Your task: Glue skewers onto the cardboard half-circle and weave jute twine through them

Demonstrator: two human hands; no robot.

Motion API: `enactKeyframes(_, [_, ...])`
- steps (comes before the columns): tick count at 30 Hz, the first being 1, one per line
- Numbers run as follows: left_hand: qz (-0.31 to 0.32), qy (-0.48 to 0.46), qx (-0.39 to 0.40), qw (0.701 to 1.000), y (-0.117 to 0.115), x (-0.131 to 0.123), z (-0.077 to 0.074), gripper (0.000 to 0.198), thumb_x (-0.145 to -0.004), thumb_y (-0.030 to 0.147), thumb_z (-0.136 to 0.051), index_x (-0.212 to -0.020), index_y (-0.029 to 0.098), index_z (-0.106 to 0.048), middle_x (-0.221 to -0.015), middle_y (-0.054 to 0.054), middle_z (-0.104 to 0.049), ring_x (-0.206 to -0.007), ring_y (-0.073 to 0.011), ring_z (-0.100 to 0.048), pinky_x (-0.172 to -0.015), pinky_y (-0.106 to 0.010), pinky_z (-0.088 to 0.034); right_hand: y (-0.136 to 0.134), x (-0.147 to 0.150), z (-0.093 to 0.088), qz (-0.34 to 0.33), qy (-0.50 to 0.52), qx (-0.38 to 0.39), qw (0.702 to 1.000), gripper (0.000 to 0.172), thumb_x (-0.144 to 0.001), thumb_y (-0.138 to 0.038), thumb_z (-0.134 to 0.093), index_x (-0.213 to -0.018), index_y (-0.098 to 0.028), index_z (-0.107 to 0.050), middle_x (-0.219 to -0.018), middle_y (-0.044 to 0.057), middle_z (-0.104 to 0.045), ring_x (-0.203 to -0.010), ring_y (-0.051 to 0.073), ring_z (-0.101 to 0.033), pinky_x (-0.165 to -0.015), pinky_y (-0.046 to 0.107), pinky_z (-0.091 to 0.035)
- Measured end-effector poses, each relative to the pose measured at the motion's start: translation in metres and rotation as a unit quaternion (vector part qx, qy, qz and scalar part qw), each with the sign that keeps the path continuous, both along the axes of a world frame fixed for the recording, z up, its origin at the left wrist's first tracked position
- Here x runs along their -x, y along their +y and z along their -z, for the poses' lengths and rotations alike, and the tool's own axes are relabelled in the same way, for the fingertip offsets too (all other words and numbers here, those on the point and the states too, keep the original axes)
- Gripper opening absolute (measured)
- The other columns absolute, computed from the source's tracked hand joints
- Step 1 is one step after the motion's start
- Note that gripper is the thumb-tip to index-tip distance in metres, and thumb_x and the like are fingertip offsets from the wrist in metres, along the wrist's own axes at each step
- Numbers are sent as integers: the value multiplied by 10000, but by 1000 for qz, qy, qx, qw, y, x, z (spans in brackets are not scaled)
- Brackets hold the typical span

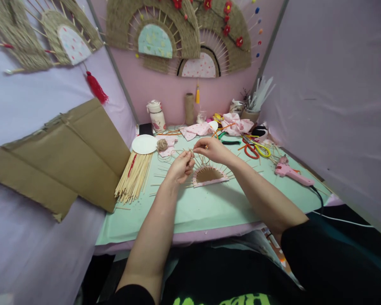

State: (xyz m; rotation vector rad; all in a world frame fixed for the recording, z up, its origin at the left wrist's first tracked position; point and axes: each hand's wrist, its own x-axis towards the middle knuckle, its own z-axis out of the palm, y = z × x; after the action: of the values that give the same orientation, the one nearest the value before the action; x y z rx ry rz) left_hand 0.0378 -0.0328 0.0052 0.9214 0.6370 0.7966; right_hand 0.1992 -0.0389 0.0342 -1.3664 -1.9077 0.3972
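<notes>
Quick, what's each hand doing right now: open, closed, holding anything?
Left hand: closed, pinching what looks like a twine strand above the fan frame.
Right hand: closed, pinching the same twine strand.

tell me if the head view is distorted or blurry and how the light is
Head view: wide-angle bending makes the cardboard lean outward; head view: light soft and even, no hard shadows around the left hand and right hand; head view: stick fan frame fairly sharp, no glare.
</notes>
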Motion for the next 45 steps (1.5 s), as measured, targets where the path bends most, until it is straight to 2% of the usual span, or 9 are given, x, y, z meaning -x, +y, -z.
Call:
enactKeyframes(7, [21, -15, 15, 1000, -2, 0, -1, 212, -922, 317, -540, -787, 156, -508, -489, 90, -324, -343, -21, -203, -347, -122, -130, 4, 2, 1, 8, 11, -5, 1000, 84, -791, -252, -642, -757, -183, -673, -736, 17, -661, -719, 160, -569, -712, 288, -387])
enactKeyframes(9, [-14, -65, 44, 997, 1, 1, -2, 217, -925, 301, -540, -770, 160, -485, -492, 95, -297, -348, -26, -205, -348, -124, -147, 0, 6, 6, 47, 23, -55, 997, 116, -792, -264, -654, -873, -183, -671, -888, 51, -672, -821, 190, -582, -768, 314, -394])
enactKeyframes(12, [-112, -149, 99, 977, 7, 3, -3, 254, -958, 288, -482, -736, 174, -432, -486, 99, -259, -342, -33, -182, -350, -139, -160, -15, 17, 18, 115, 17, -153, 981, 209, -840, -302, -626, -1026, -207, -642, -1088, 87, -633, -1005, 235, -554, -888, 371, -355])
enactKeyframes(15, [-171, -189, 140, 957, 12, 6, -4, 296, -994, 282, -381, -720, 176, -419, -476, 91, -257, -336, -40, -183, -350, -153, -168, -34, 33, 32, 88, -30, -174, 980, 164, -898, -328, -575, -997, -229, -661, -1047, 67, -658, -1039, 227, -549, -952, 390, -284])
enactKeyframes(20, [-210, -196, 153, 946, 12, 6, -5, 323, -1002, 277, -332, -713, 175, -432, -482, 78, -294, -341, -47, -224, -348, -161, -200, -43, 52, 47, 60, -71, -166, 982, 200, -916, -351, -564, -1041, -257, -688, -1020, 52, -689, -1005, 206, -556, -954, 389, -237])
enactKeyframes(24, [-210, -210, 152, 943, 11, 4, -5, 299, -987, 257, -379, -704, 179, -435, -490, 65, -329, -379, -65, -306, -373, -167, -251, -38, 54, 52, 65, -71, -164, 982, 229, -925, -360, -543, -1063, -263, -696, -1004, 52, -684, -997, 203, -543, -930, 378, -251])
enactKeyframes(28, [-200, -212, 162, 943, 12, 4, -3, 298, -983, 254, -382, -701, 185, -447, -461, 67, -292, -394, -89, -321, -408, -182, -290, -34, 53, 58, 71, -67, -155, 983, 233, -919, -363, -547, -1062, -258, -699, -1006, 62, -671, -1000, 209, -530, -915, 371, -278])
enactKeyframes(35, [-192, -241, 187, 933, 14, 3, 0, 351, -1003, 280, -302, -705, 180, -460, -429, 70, -277, -449, -103, -438, -523, -202, -386, -32, 51, 63, 63, -15, -156, 986, 119, -889, -286, -605, -935, -239, -703, -926, 43, -673, -959, 212, -534, -856, 360, -351])
enactKeyframes(45, [-197, -271, 194, 922, 13, 2, -1, 342, -1009, 226, -294, -720, 165, -467, -415, 92, -271, -385, -74, -354, -552, -204, -411, -32, 50, 65, 59, 5, -185, 981, 177, -884, -266, -605, -1039, -250, -688, -936, 59, -631, -947, 222, -549, -829, 363, -408])
